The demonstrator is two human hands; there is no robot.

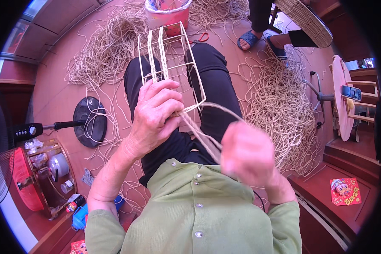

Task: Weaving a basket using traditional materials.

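cream wire frame [194, 63] lies over the knees [209, 57], long axis toward twelve o'clock from the left hand [158, 108], which pinches its near end; the blurred right hand [247, 154], farther off at four o'clock, clenches pale cord [191, 122].

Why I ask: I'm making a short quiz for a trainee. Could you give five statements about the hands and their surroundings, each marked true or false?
1. The left hand holds the near end of a wire frame. True.

2. The right hand is open with its fingers spread. False: though blurred, it is closed on strands of cord.

3. A heap of loose cord lies on the floor to the right of the person's right leg. True.

4. The bin beyond the frame is plain blue. False: it is pinkish red, with a whitish rim.

5. A round black base is on the floor to the left of the frame. True.
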